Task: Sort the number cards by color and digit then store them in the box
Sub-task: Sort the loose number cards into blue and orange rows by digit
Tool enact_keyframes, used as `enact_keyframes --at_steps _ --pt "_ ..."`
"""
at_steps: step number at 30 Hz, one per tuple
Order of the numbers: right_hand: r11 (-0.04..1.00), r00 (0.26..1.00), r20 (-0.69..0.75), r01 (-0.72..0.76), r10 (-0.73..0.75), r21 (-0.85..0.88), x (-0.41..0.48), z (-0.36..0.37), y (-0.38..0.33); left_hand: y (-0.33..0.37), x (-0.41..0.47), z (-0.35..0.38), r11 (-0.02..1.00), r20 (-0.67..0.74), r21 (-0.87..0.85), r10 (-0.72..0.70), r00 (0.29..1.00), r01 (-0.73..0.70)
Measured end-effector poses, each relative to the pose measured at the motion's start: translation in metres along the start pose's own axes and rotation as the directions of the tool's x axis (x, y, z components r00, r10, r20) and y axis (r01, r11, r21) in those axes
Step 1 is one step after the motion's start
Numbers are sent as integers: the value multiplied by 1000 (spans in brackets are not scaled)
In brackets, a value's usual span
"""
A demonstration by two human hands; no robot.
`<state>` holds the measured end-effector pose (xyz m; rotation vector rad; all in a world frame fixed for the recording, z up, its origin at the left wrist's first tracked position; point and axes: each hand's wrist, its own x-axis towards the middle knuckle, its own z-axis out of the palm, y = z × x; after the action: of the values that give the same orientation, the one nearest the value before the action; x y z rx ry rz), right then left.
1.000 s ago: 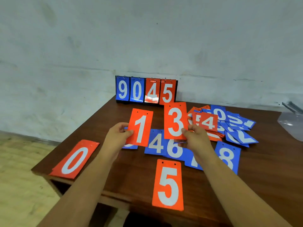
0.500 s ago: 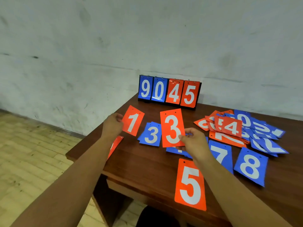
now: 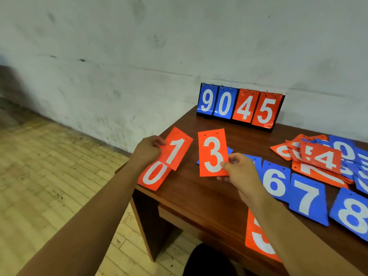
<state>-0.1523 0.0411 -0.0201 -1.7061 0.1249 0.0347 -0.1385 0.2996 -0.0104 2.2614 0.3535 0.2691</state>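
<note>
The left hand (image 3: 148, 150) holds the red 1 card (image 3: 177, 149) by its left edge, thumb on top. The right hand (image 3: 239, 172) pinches the red 3 card (image 3: 213, 153) at its bottom right corner. Both cards are up over the left end of the desk (image 3: 199, 196).

The cards look thin and light, and a bit stiff, like plastic sheets. They are shiny, so they may slip. A pinch on an edge, thumb on top and fingers under, looks like the best way to hold one.

The 3 card stands tall, its two holes at the far end, toward the wall. The 1 card leans, its top tipped to the right. Its bottom end covers the top of the red 0 card (image 3: 154, 174), which lies on the desk corner. I cannot tell if they touch.

Blue 6 (image 3: 275, 180), 7 (image 3: 307, 196) and 8 (image 3: 352, 214) cards lie to the right, with a mixed pile (image 3: 322, 158) behind. No box shows.
</note>
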Motion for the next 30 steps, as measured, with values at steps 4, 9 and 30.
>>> enact_keyframes --at_steps 4,9,30 --pt "1000 1000 -16 -24 24 -14 -10 7 0 -7 -38 8 1000 136 2 12 991 -12" --pt "999 999 -28 -28 27 -19 -28 4 -2 -13 -65 18 975 216 190 70 974 -112" --pt "974 996 -93 -27 6 -224 -80 -33 5 28 -140 50 926 428 -377 184 885 -10"
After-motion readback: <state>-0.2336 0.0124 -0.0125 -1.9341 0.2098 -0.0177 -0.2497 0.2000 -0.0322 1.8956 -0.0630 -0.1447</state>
